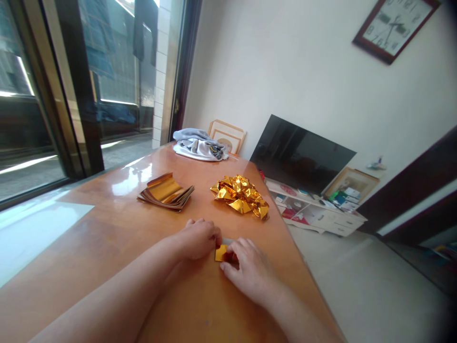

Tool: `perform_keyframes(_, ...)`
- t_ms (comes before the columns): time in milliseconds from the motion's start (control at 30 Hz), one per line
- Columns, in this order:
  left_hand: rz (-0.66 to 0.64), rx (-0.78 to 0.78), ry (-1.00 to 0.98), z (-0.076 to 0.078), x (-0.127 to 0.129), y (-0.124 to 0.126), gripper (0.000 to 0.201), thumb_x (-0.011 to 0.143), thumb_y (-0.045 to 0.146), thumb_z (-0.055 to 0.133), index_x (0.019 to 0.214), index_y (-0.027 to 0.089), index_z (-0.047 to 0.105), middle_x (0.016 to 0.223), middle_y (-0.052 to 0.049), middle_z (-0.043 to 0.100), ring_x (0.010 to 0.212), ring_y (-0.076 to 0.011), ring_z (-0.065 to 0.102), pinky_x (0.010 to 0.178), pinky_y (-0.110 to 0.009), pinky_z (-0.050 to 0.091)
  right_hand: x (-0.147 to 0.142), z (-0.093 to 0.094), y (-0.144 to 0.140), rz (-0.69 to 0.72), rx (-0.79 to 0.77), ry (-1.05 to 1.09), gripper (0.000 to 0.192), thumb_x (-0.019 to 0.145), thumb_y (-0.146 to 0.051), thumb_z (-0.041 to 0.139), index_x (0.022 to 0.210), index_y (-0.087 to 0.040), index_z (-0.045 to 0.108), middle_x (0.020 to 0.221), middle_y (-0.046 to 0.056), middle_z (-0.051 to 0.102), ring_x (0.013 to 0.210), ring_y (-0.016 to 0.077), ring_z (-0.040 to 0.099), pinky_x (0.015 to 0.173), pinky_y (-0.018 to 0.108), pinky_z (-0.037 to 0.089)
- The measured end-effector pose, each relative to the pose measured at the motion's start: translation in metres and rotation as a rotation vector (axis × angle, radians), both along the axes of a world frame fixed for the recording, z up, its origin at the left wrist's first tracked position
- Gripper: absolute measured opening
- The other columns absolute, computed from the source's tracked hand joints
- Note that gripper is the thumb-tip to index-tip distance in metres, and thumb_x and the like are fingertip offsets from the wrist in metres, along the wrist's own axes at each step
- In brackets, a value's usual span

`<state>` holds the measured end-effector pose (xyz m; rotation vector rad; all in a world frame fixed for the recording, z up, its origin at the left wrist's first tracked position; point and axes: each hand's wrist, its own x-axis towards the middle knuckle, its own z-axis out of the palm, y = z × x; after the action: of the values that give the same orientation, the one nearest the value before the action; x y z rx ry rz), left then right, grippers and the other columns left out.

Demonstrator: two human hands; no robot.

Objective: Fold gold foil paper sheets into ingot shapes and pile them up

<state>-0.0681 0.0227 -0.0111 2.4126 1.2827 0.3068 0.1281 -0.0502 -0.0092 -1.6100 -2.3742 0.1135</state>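
Between both hands (223, 255), gold paper (220, 252)

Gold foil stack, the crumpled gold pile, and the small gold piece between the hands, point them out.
gold foil stack (166, 192), head view, top sheet.
crumpled gold foil pile (241, 194), head view, middle of the heap.
small gold foil piece (221, 252), head view, exposed flat face.

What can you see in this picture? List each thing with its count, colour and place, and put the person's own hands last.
table: one, orange-brown wood, under everything
foil sheet stack: one, gold, table centre
folded foil pile: one, gold, right of the stack
cloth bundle: one, grey-white, far table end
television: one, black, against the wall
wall clock: one, dark-framed, upper right
small foil piece: one, gold, between both hands
left hand: one, pinching the piece
right hand: one, pinching the piece
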Motion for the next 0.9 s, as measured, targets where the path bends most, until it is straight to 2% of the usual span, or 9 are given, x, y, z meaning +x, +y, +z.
perform_keyframes(200, -0.01, -0.048, -0.005, 0.003, -0.002, 0.001, 0.03, 0.078, 0.021, 0.051, 0.091, 0.034, 0.075, 0.097, -0.001, 0.074, 0.102, -0.0286, 0.06, 0.088, -0.044, 0.04, -0.001, -0.002, 0.001, 0.05, 0.068, -0.121, 0.011, 0.092, -0.034, 0.063, 0.089, -0.024, 0.065, 0.093, 0.002, 0.067, 0.092, 0.0213, 0.059, 0.075, 0.03, 0.039)
perform_keyframes(500, -0.043, -0.03, 0.006, 0.001, -0.003, 0.002, 0.027, 0.072, 0.025, 0.058, 0.093, 0.033, 0.072, 0.095, -0.001, 0.07, 0.098, -0.0282, 0.059, 0.085, -0.044, 0.041, 0.004, -0.01, 0.003, 0.102, 0.144, -0.174, 0.02, 0.101, -0.03, 0.048, 0.094, -0.023, 0.066, 0.092, 0.004, 0.069, 0.086, 0.0213, 0.059, 0.074, 0.032, 0.037)
perform_keyframes(633, -0.04, -0.01, -0.003, -0.001, -0.002, 0.001, 0.02, 0.075, 0.037, 0.062, 0.092, 0.031, 0.07, 0.095, -0.003, 0.068, 0.097, -0.0281, 0.058, 0.085, -0.043, 0.041, 0.002, -0.01, 0.004, 0.083, 0.15, -0.16, 0.022, 0.101, -0.026, 0.045, 0.093, -0.023, 0.065, 0.092, 0.004, 0.07, 0.084, 0.0206, 0.06, 0.073, 0.032, 0.037)
perform_keyframes(733, -0.043, -0.006, -0.019, -0.002, -0.002, 0.001, 0.021, 0.078, 0.046, 0.061, 0.09, 0.031, 0.07, 0.094, -0.003, 0.067, 0.098, -0.0287, 0.058, 0.085, -0.043, 0.041, -0.002, -0.007, 0.003, 0.047, 0.131, -0.108, 0.015, 0.097, -0.034, 0.054, 0.099, -0.024, 0.065, 0.092, 0.003, 0.069, 0.087, 0.0212, 0.061, 0.074, 0.031, 0.037)
perform_keyframes(800, -0.044, -0.003, -0.023, -0.003, -0.002, 0.001, 0.021, 0.077, 0.045, 0.062, 0.09, 0.03, 0.07, 0.094, -0.003, 0.067, 0.097, -0.0288, 0.058, 0.085, -0.043, 0.041, -0.005, -0.006, 0.003, 0.015, 0.118, -0.074, 0.017, 0.095, -0.038, 0.057, 0.099, -0.024, 0.065, 0.091, 0.003, 0.068, 0.087, 0.0208, 0.062, 0.073, 0.03, 0.037)
perform_keyframes(900, -0.043, 0.001, -0.017, -0.004, -0.002, 0.002, 0.019, 0.076, 0.039, 0.062, 0.091, 0.03, 0.071, 0.096, -0.004, 0.068, 0.097, -0.0287, 0.058, 0.084, -0.043, 0.041, -0.006, -0.008, 0.004, -0.023, 0.081, -0.018, 0.02, 0.098, -0.034, 0.051, 0.089, -0.024, 0.066, 0.089, 0.003, 0.065, 0.083, 0.0175, 0.061, 0.071, 0.027, 0.037)
